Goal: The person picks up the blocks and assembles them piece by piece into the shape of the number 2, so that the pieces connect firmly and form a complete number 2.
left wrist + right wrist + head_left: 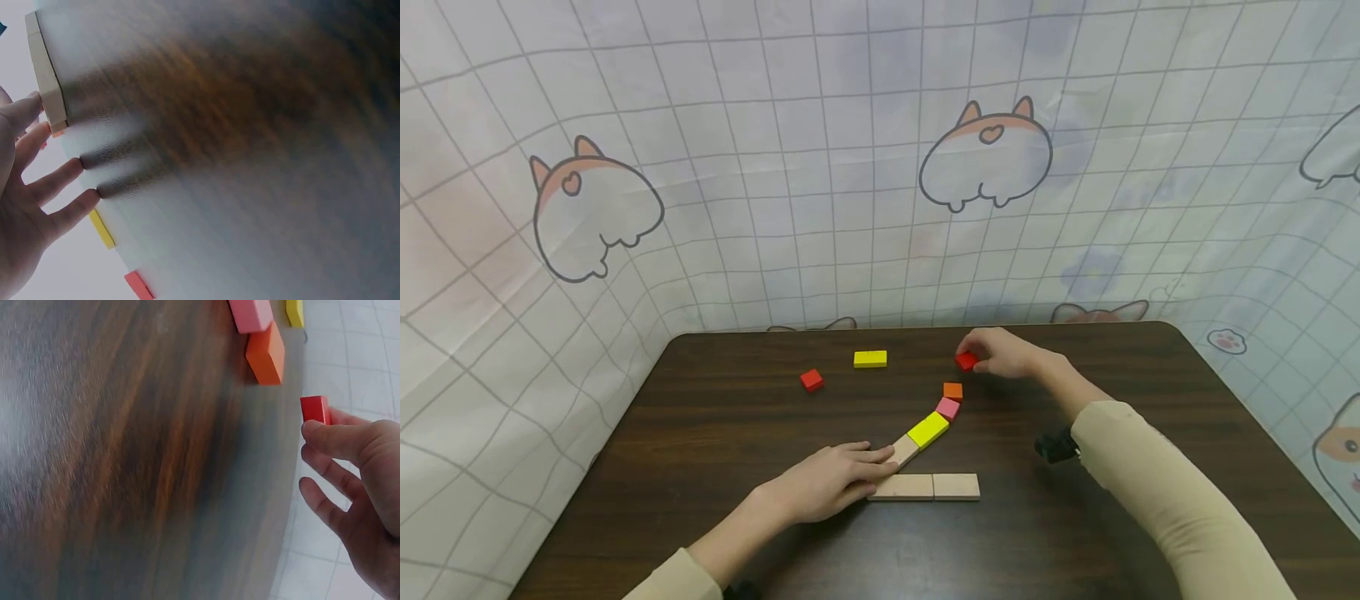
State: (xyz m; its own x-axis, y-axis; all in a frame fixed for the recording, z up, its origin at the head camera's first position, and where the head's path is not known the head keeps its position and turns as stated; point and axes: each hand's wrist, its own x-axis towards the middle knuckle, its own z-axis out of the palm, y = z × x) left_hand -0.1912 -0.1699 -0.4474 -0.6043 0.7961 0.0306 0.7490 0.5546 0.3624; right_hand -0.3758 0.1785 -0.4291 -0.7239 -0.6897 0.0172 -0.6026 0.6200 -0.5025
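Loose red block (812,381): lies at left on the dark tabletop (715,417), well apart from the slanting line
Left hand (827,483): fingers spread and nearly straight, clamped on nothing, resting at the plain wooden pieces
Loose yellow block (870,359): lies farther back, by itself
Plain wooden row (917,487): two pieces end to end, left end at the left hand
Slanting line: plain wooden block (907,451), yellow block (928,430), pink block (948,408) and orange block (952,391), rising away to the right
Held red block (314,407): beyond the orange block, not touching it
Right hand (1006,353): thumb and forefinger pinched on the held red block, other fingers apart from it
Risk at left: a drifting left hand could skew the wooden pieces and bend the line
Risk at right: a low sweep could knock the orange block; a loose pinch could drop the red one
Containers: none in view; whether the held red block touches the tabletop, I cannot tell
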